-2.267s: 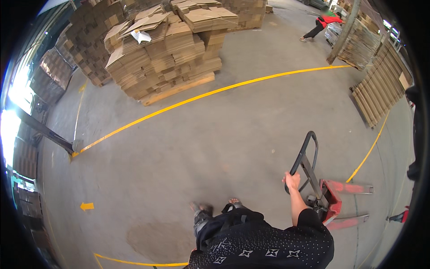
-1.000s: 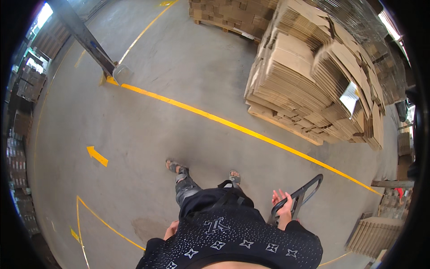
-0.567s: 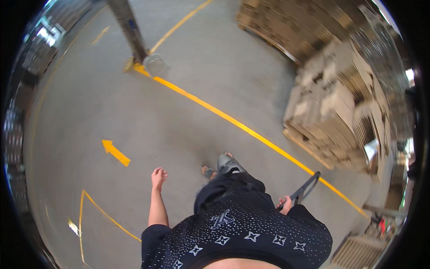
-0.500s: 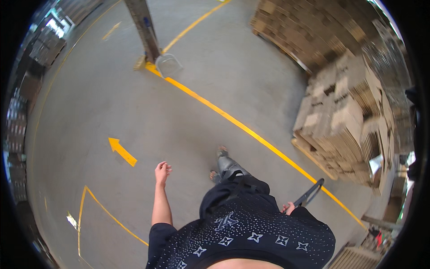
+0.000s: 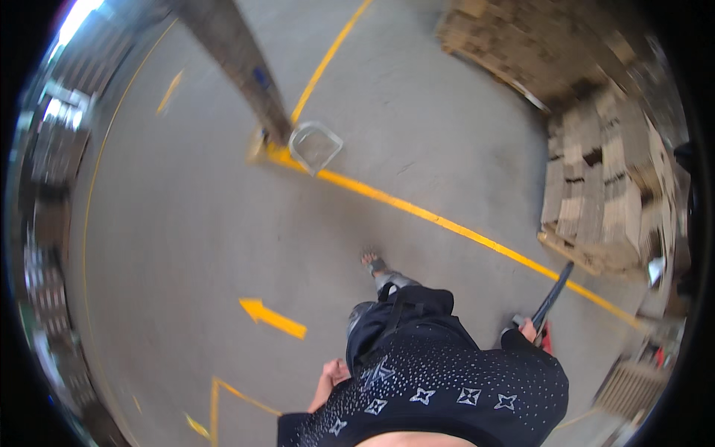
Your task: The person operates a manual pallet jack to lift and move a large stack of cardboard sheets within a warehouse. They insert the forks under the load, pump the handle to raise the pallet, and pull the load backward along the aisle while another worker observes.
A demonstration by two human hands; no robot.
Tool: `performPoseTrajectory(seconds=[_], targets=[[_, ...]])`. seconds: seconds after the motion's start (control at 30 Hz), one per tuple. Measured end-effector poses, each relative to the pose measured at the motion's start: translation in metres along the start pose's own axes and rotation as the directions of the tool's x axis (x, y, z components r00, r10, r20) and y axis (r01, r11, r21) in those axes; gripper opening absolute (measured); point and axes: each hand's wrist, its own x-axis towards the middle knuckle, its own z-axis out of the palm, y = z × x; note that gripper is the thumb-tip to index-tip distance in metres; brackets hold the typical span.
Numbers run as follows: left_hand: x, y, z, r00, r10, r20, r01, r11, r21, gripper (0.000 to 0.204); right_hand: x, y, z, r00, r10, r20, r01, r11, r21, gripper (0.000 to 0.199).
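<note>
My left hand (image 5: 335,370) hangs beside my waist at the left edge of my dark top, its fingers loosely curled and nothing visible in them. Low on the right, my right hand (image 5: 528,330) is closed around the dark loop-shaped handle (image 5: 554,296) of what looks like a pallet jack. The handle slants up and away to the right. Below it, a bit of red (image 5: 547,341) shows beside my sleeve; most of that body is hidden by my arm and top.
A yellow floor line (image 5: 447,223) crosses ahead to a pillar (image 5: 257,82). A clear dustpan-like scoop (image 5: 316,147) and a blurred broom head (image 5: 257,147) are at its foot. Pallets of flat cardboard (image 5: 592,175) stand right, a slatted pallet (image 5: 631,389) lower right. A yellow arrow (image 5: 273,318) marks the floor.
The pillar and scoop have come nearer, and the arrow has shifted down and right in view. My left hand has swung back towards my waist; the right stays on the handle.
</note>
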Motion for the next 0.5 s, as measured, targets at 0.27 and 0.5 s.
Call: performPoseTrajectory(seconds=[0.27,0.5], targets=[[0.031,0.323,-0.131,0.934,0.337,0.121,-0.358,0.877,0.321,0.035,-0.086,-0.085,0.240,0.920,0.091,-0.382,-0.055,0.993,0.106,0.038],[0.050,0.654,-0.249,0.879,0.415,0.236,-0.475,0.718,0.509,0.040,-0.262,-0.131,0.451,0.914,0.068,-0.399,-0.118,0.988,-0.102,0.051]])
